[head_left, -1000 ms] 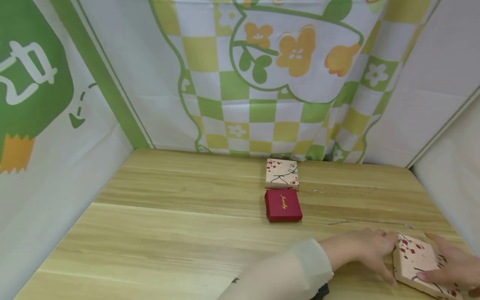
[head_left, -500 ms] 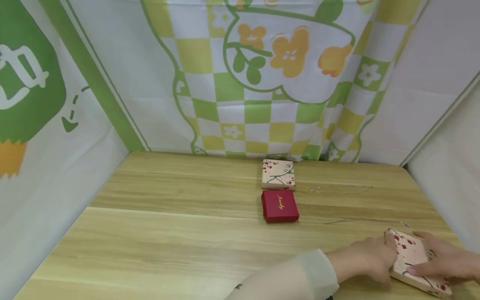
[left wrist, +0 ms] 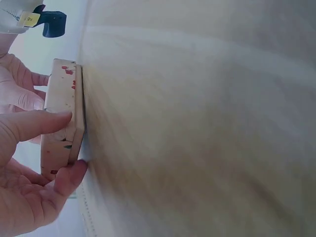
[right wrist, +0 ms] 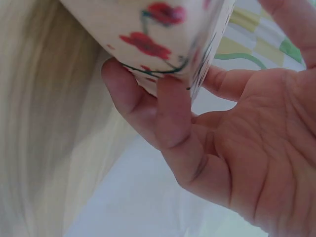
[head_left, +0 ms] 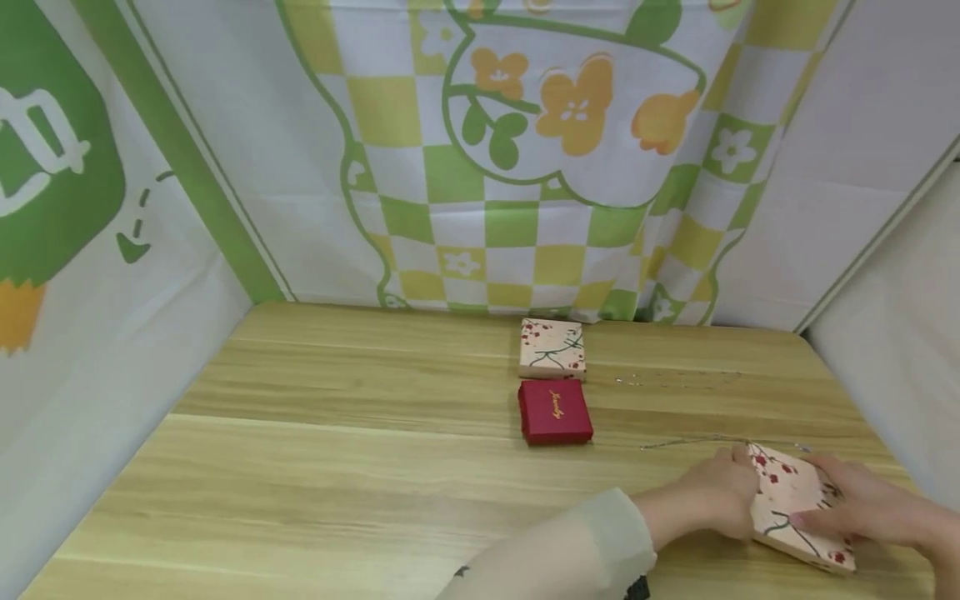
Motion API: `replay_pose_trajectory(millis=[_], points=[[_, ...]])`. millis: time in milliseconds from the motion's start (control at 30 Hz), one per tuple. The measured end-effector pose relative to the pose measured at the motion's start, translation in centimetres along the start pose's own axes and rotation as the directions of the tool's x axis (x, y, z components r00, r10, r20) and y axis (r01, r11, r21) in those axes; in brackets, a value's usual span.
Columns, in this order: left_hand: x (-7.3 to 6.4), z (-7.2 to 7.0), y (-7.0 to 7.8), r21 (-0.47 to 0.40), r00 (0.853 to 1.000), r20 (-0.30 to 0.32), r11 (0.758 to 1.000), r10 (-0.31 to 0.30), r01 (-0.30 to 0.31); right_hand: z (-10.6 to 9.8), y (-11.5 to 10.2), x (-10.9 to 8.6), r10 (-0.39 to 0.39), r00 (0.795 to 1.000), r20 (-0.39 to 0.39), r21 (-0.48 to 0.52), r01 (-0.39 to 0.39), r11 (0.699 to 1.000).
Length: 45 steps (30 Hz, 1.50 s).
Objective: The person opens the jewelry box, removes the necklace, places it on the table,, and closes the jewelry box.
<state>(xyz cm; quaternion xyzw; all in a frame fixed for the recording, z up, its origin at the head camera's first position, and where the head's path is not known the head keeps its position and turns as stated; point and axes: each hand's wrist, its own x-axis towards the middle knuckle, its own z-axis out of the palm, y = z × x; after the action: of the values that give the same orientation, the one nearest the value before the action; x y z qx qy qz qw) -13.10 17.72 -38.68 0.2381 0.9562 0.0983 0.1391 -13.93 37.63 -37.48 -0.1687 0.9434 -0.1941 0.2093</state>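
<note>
A cream cardboard jewelry box (head_left: 791,504) with red blossoms and dark branches is held between both hands at the table's right front. My left hand (head_left: 716,496) grips its left side; in the left wrist view the thumb lies across one face and fingertips hold the lower edge. The right hand (head_left: 862,500) holds the opposite side, thumb on top. In the right wrist view, curled fingers of the right hand (right wrist: 232,143) touch the box's (right wrist: 148,34) edge. Just behind the box lies a thin silver chain (head_left: 690,439), its right part close to the box's far edge.
A red jewelry box (head_left: 557,412) with gold lettering stands mid-table. Behind it sits another blossom-patterned box (head_left: 552,346), near the back curtain (head_left: 510,225). A second fine chain (head_left: 682,381) lies right of them. Fabric walls enclose the wooden table (head_left: 300,467).
Both hands have shifted the blossom box leftward and slightly away across the table. My left fingers, earlier more spread, have closed in on its left side. The view has turned slightly right.
</note>
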Motion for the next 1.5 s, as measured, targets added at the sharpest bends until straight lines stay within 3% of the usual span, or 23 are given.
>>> replay_pose_trajectory(millis=[200, 433, 733, 967, 1100, 1233, 1367, 1433, 1500], points=[[-0.3, -0.7, -1.4, -0.08, 0.999, -0.049, 0.996, 0.021, -0.025, 0.1, -1.1, 0.3, -0.044, 0.996, -0.074, 0.023, 0.046, 0.999], [-1.0, -1.8, -3.9, -0.273, 0.997, -0.078, 0.962, -0.016, -0.006, 0.0, -3.3, 1.3, -0.1, 0.978, -0.185, 0.017, 0.105, 0.994], [-2.4, -4.2, -7.7, -0.333, 0.981, -0.194, 0.939, 0.025, -0.09, -0.5, -7.0, 2.5, -0.167, 0.953, -0.255, 0.09, 0.195, 0.977], [-4.8, -5.2, -10.3, -0.337, 0.986, -0.164, 0.941, -0.037, -0.021, 0.9, -11.2, 3.0, -0.196, 0.943, -0.271, 0.049, 0.217, 0.975], [-6.5, -5.9, -12.1, -0.391, 0.983, -0.18, 0.919, -0.023, -0.05, 1.1, -13.0, 3.8, -0.21, 0.934, -0.29, 0.011, 0.223, 0.975], [-7.9, -6.5, -13.6, -0.443, 0.978, -0.208, 0.893, -0.014, -0.081, 1.3, -14.2, 4.7, -0.26, 0.911, -0.319, 0.002, 0.275, 0.961], [-9.2, -6.9, -15.0, -0.506, 0.977, -0.209, 0.86, -0.046, -0.068, 1.6, -15.5, 5.5, -0.285, 0.898, -0.335, 0.003, 0.304, 0.953], [-9.9, -7.1, -15.8, -0.553, 0.977, -0.203, 0.831, -0.06, -0.064, 1.6, -16.1, 5.8, -0.29, 0.9, -0.325, 0.029, 0.315, 0.949], [-10.8, -7.2, -16.7, -0.617, 0.979, -0.193, 0.784, -0.063, -0.072, 1.6, -16.8, 6.2, -0.298, 0.903, -0.311, 0.056, 0.331, 0.942]])
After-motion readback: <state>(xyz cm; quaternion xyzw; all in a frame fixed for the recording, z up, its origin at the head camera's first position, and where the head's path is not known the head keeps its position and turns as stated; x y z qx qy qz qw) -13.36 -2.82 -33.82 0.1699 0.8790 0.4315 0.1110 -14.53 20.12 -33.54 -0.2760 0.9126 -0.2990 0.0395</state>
